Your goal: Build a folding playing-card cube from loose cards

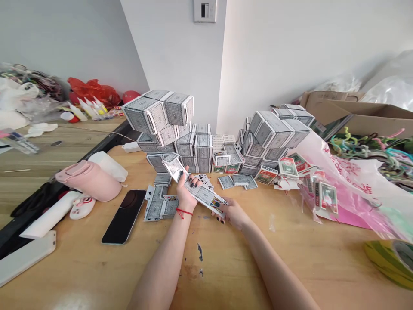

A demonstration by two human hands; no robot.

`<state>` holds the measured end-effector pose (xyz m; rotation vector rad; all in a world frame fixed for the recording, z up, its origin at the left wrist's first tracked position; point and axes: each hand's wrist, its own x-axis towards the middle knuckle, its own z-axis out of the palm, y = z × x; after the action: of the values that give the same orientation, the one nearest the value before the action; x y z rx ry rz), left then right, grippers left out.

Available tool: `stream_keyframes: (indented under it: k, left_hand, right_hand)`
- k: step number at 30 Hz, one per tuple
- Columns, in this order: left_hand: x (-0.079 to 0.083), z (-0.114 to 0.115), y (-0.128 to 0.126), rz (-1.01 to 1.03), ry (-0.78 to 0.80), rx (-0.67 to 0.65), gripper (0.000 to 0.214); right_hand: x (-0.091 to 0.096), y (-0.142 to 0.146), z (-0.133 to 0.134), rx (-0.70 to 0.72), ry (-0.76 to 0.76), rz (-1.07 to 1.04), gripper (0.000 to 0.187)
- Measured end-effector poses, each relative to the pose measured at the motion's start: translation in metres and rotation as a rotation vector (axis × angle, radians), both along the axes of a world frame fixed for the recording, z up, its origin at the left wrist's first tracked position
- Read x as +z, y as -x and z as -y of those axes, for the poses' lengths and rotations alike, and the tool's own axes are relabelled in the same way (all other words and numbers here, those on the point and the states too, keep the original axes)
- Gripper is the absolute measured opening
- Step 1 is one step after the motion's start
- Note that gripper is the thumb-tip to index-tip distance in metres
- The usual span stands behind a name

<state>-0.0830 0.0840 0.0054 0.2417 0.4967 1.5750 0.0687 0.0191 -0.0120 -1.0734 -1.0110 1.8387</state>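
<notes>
My left hand [187, 191], with a red string at the wrist, is closed around a long strip of joined playing cards [202, 194] with grey patterned backs. The strip slants from upper left to lower right. At its lower right end my right hand [230, 213] grips the cards, its fingers partly hidden beneath; a face card shows there. Behind the hands, several fanned cards [204, 178] lie face up. Cubes folded from cards [158, 114] are stacked at the back left, and a second card stack [274, 133] stands at the right. Folded cards [156, 202] lie left of my left hand.
A black phone [124, 217], a pink cup [88, 180] and a white mouse [83, 206] lie at the left. Card boxes [326, 197] rest on pink plastic [351, 172] at the right. Yellow tape [383, 258] lies near the right edge, below a cardboard box [371, 114].
</notes>
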Motion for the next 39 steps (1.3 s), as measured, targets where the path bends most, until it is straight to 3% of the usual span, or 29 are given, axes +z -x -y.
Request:
stream_keyframes:
  k: [15,24,29,39]
  left_hand:
    - [0.002,0.008,-0.016,-0.004,-0.036,-0.112,0.028]
    - [0.006,0.006,-0.007,-0.011,-0.061,-0.139,0.030]
    - [0.007,0.005,0.000,-0.043,-0.073,-0.147,0.032]
    - [0.006,0.005,0.001,-0.002,-0.099,-0.150,0.032]
  right_hand:
    - [-0.001,0.003,0.000,0.008,0.016,-0.042,0.015]
    - [0.004,-0.005,0.002,0.174,0.078,-0.299,0.031]
    - [0.011,-0.015,0.003,0.258,0.073,-0.324,0.039]
    - [0.005,-0.010,0.000,0.150,0.024,-0.312,0.036]
